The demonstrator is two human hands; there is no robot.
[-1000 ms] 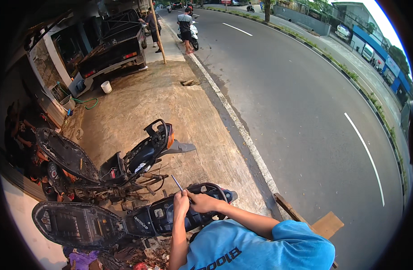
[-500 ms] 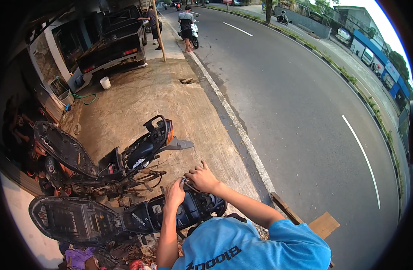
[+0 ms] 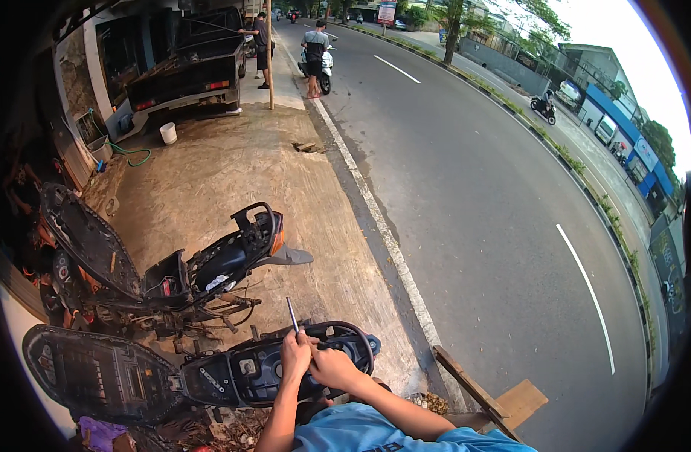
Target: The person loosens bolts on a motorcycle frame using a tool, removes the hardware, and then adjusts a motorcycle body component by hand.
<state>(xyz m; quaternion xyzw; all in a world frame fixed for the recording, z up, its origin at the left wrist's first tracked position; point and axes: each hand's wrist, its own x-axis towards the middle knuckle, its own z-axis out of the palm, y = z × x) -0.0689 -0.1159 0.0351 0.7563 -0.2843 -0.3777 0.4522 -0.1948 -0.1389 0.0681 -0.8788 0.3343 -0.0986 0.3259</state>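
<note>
My left hand [image 3: 296,354] is closed on a slim silver metal tool [image 3: 291,313] that points up and away from me. My right hand [image 3: 332,368] is closed against it, just to the right; what its fingers hold is hidden. Both hands are over the dark, stripped rear body of a motorbike [image 3: 259,377], which has a curved rail at its right end. Its seat [image 3: 100,369] is flipped open at the lower left, underside up.
A second stripped motorbike [image 3: 172,279] stands beyond. Behind are a bucket [image 3: 168,132], a hose [image 3: 138,158], a pickup [image 3: 195,83] and two people [image 3: 315,53] [image 3: 261,53] near a pole and white scooter. Wooden boards [image 3: 477,388] lie right, beside the road [image 3: 496,226].
Half a second ago my right fingers were raised and spread above my left hand; now they are closed, lower down. The silver tool shows upright again, and the view has shifted slightly.
</note>
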